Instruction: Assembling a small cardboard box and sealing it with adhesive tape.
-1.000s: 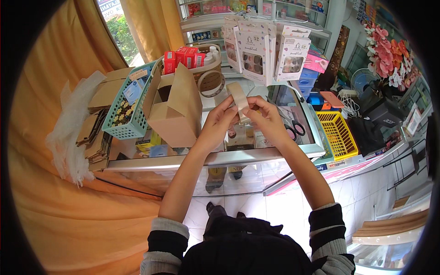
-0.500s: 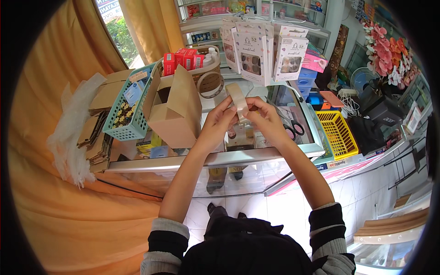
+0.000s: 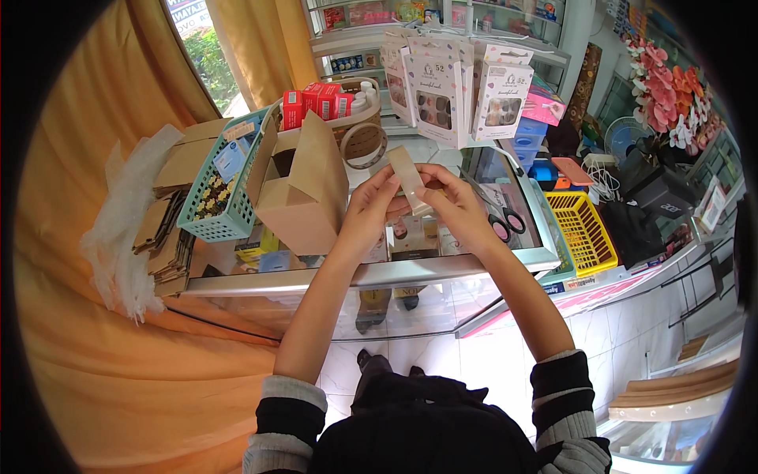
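Both of my hands hold a small flat beige packet [image 3: 410, 178] above the glass counter [image 3: 371, 272]. My left hand [image 3: 368, 212] pinches its left edge with the fingertips. Its right and lower side is gripped by my right hand [image 3: 459, 208]. The packet stands tilted, its upper end pointing away from me. An open brown cardboard box [image 3: 304, 188] stands just left of my left hand.
A teal basket [image 3: 225, 189] and flat cardboard stacks [image 3: 170, 229] lie at the left. A tape roll [image 3: 363, 144] and red boxes [image 3: 314, 101] sit behind. Hanging card packs [image 3: 442, 95] stand at the back. Scissors [image 3: 499, 223] and a yellow basket [image 3: 583, 231] lie right.
The hands and the packet have stayed almost in place; the fingers shifted slightly along the packet's edges.
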`<action>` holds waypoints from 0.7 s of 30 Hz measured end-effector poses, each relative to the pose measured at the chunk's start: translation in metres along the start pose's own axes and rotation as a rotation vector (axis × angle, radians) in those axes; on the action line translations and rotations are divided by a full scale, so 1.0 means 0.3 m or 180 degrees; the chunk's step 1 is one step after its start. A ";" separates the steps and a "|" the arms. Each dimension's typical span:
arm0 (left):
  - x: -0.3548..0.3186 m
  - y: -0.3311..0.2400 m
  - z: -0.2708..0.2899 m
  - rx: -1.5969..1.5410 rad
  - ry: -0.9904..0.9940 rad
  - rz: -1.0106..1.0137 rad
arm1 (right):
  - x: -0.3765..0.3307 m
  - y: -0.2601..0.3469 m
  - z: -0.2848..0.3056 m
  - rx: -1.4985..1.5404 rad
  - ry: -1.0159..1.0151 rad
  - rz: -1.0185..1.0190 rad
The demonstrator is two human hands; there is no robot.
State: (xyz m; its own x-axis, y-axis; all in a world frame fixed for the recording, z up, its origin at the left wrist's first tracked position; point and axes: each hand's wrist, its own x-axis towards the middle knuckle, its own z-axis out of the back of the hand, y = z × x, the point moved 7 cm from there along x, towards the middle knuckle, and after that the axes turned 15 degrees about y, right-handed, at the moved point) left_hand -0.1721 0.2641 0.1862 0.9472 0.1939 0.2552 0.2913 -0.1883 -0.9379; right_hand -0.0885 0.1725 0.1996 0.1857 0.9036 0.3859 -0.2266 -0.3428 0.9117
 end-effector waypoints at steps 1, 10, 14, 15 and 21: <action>-0.003 0.003 0.007 -0.0073 0.0028 0.0007 | 0.002 0.003 -0.009 0.0122 0.0087 -0.0085; 0.005 -0.002 0.014 -0.0042 0.0032 -0.0029 | 0.009 -0.014 -0.032 0.0263 0.0514 0.0054; -0.008 -0.005 0.044 -0.0355 -0.0116 -0.0116 | 0.004 0.006 -0.047 0.0358 0.0542 -0.0075; -0.007 -0.004 0.044 -0.0357 -0.0117 -0.0113 | 0.003 0.007 -0.047 0.0360 0.0541 -0.0078; -0.005 -0.001 0.044 -0.0380 -0.0201 -0.0110 | 0.005 0.008 -0.034 0.0284 0.0398 -0.0071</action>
State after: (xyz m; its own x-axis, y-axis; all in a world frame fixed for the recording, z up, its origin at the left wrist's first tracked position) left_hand -0.1752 0.2766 0.1829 0.9272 0.2618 0.2680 0.3410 -0.2929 -0.8933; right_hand -0.0984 0.1755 0.2008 0.0679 0.9343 0.3499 -0.1367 -0.3386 0.9309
